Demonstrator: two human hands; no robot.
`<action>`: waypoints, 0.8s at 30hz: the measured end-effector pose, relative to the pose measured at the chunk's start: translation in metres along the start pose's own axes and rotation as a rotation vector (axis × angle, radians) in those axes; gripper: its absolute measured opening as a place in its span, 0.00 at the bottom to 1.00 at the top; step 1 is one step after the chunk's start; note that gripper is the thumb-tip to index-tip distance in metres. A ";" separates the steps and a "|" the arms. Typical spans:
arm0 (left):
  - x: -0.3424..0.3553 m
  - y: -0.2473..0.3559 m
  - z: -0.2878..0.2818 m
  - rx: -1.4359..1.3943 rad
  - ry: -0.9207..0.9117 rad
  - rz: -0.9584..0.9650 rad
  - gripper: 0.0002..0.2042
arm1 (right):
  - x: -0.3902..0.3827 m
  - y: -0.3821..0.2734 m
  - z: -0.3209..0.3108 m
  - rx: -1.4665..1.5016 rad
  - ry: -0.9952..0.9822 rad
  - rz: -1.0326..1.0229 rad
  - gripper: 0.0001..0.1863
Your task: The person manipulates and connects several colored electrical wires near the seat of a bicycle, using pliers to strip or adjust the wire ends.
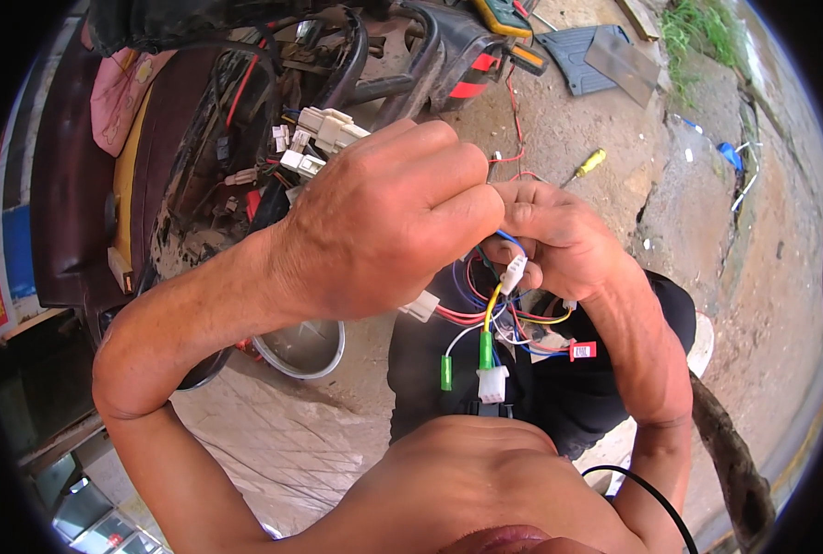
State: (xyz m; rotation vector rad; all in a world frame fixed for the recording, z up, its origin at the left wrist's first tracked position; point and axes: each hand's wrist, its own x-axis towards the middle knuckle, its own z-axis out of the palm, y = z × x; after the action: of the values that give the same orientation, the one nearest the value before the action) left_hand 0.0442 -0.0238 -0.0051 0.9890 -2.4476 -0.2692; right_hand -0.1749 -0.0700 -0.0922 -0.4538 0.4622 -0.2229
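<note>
Two hands meet at the centre of the frame, side by side and touching or nearly so. The left hand (397, 217) is curled into a loose fist, its back toward the camera; its fingertips are hidden, so I cannot tell whether they are clamped on anything. The right hand (564, 242) has its fingers bent round part of a wire bundle (471, 317), which hangs just below, at the lower centre of the frame, over dark trousers (559, 406). A blue wire (510, 241) shows at the right fingers, and a white connector (514, 273) sits just beside them. Lower down in the bundle are a green sleeve (445, 373), a second white plug (492, 384) and a red connector (582, 351).

In the upper left of the frame, more pale connectors (333, 129) cluster beside a dark vehicle frame (360, 55), partly behind the left hand. A round container (336, 355) stands left of centre, below the left forearm. At the upper right of the frame, a yellow-handled screwdriver (592, 162) lies on the ground (633, 198), near a thin red wire (517, 125). A dark panel (577, 69) lies higher up, partly under a flat sheet (625, 65).
</note>
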 end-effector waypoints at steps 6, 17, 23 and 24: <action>-0.001 0.004 -0.003 -0.005 -0.026 0.005 0.08 | 0.008 0.017 -0.006 0.109 -0.174 -0.024 0.10; 0.000 0.006 -0.007 -0.045 -0.099 -0.110 0.09 | -0.009 0.028 0.010 -0.914 0.295 -0.926 0.10; -0.003 0.003 -0.003 -0.049 -0.108 -0.126 0.08 | -0.011 0.028 0.014 -1.077 0.374 -0.851 0.07; -0.002 0.003 -0.002 -0.050 -0.108 -0.125 0.08 | -0.011 0.028 0.013 -1.076 0.380 -0.882 0.08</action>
State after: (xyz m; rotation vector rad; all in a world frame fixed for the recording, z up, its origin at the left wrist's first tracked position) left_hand 0.0444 -0.0200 -0.0032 1.1343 -2.4652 -0.4343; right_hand -0.1751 -0.0376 -0.0909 -1.6909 0.7164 -0.9365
